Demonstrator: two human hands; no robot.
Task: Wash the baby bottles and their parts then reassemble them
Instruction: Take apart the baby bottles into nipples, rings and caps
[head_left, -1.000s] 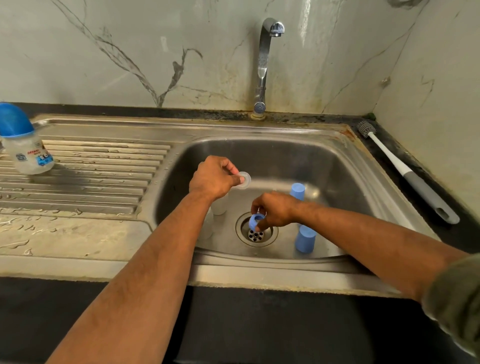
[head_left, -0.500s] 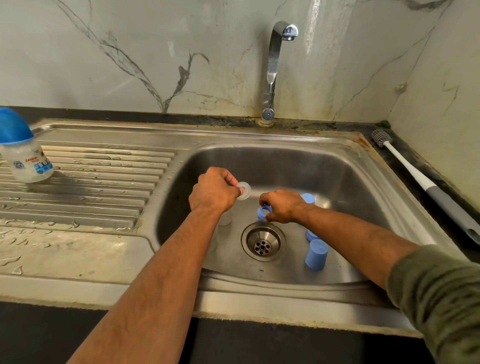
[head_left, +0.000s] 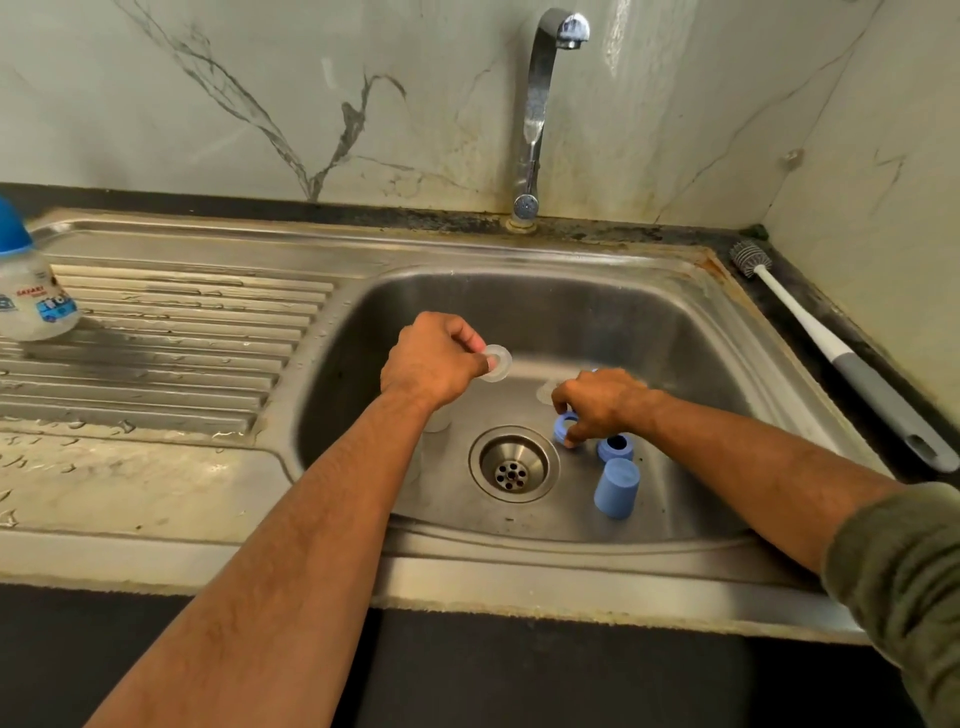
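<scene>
Marble-veined wall panels rise behind a stainless steel sink (head_left: 717, 332) set in a dark desk. Above the basin, the left hand (head_left: 434, 364) pinches a clear round silicone teat (head_left: 496, 362). Right of the drain, the right hand (head_left: 602, 402) grips a blue plastic screw ring (head_left: 563, 427), just beside another blue ring (head_left: 615, 448) and a blue cap (head_left: 616, 488) on the basin floor.

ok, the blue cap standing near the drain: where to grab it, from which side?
Judging by its pose, grip the blue cap round its side wall from above. It stands upright on the sink floor, closed end up, tapered, with free space on most sides. The right hand is nearest but already pinches a blue ring.
</scene>
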